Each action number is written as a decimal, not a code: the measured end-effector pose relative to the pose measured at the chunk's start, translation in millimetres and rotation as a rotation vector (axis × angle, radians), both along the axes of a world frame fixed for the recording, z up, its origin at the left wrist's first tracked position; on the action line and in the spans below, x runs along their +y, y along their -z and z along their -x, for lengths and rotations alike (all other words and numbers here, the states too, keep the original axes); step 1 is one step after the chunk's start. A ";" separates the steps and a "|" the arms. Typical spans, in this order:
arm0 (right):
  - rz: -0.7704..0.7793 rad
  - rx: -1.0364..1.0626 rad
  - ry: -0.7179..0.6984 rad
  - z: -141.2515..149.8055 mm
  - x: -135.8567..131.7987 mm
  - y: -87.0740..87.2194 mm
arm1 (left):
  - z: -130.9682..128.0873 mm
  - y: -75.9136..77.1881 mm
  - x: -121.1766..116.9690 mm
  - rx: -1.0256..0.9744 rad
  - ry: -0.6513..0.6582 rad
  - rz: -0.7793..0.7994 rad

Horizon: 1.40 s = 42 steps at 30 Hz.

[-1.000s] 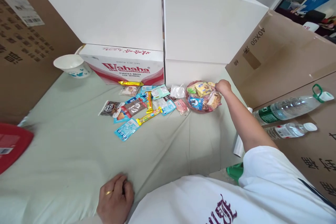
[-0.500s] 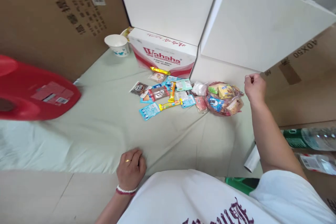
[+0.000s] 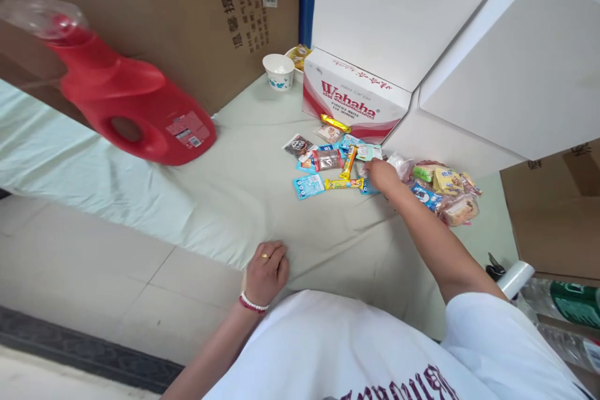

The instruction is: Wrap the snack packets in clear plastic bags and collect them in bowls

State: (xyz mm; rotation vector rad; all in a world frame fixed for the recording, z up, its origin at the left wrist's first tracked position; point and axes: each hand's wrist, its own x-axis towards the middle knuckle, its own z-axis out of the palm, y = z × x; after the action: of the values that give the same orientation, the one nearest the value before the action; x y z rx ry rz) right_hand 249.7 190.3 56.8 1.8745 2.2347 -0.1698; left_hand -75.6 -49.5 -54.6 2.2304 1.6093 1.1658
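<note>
My right hand (image 3: 383,177) reaches down into a pile of small packaged snacks, its fingers curled in and its fingertips hidden. Close by lie a clear packet, a yellow wrapped bar (image 3: 344,183), an orange-yellow stick wrapper (image 3: 348,161) and a pale green packet (image 3: 369,152). Farther left in the pile are a light blue packet (image 3: 309,187), a red-edged packet (image 3: 327,160) and a dark packet (image 3: 299,146). Beyond my right wrist, several wrapped cakes (image 3: 449,180) sit in a reddish dish. My left hand (image 3: 267,273) rests closed at the cloth's near edge, apart from the snacks.
A white-and-red Wahaha box (image 3: 354,95) stands behind the snacks, before white panels (image 3: 375,6). Left of it is a paper cup (image 3: 279,72). A large red jug (image 3: 140,106) stands on the left by a cardboard box (image 3: 178,31). Plastic bottles (image 3: 574,301) lie at right.
My right hand has moved left from beside the right-hand cardboard box to the snack pile. My left hand stays closed at the table edge. The view has turned left.
</note>
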 end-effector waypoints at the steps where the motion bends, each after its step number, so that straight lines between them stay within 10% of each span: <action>1: -0.056 0.048 0.045 -5.5 -6.8 -2.9 | 1.2 -3.6 -0.1 -0.080 -0.014 0.052; 5: -0.172 0.858 0.419 -19.3 -68.2 -7.1 | -6.2 -26.2 5.3 -0.398 -0.046 0.313; 8: 0.105 1.475 0.631 -0.9 -133.5 6.8 | -33.9 -45.3 20.5 -0.584 0.124 0.468; 16: 0.386 1.823 0.842 35.8 -207.1 36.8 | -114.8 -45.0 66.6 -0.878 0.359 0.841; 20: 0.323 1.784 0.770 13.2 -206.9 35.8 | -113.8 -40.9 66.7 -1.047 0.273 1.022; 27: 0.009 1.309 0.178 21.2 -214.0 36.8 | -119.0 -50.1 61.3 -1.148 0.275 1.106; 34: -0.163 1.239 0.256 16.6 -232.3 53.1 | -101.9 -46.9 71.6 -1.501 0.064 0.946; 38: -0.451 1.198 0.466 10.0 -237.3 34.7 | -100.9 -47.5 67.3 -1.416 0.062 0.928; 42: -0.343 1.084 0.212 20.5 -223.2 19.4 | -108.1 -45.8 62.7 -1.325 0.096 0.938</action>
State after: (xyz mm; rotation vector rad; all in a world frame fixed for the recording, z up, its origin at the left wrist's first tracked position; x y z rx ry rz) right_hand 229.3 -32.9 37.3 2.6070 2.7809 -1.1447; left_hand 32.5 13.2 -8.8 0.6061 1.0130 1.0683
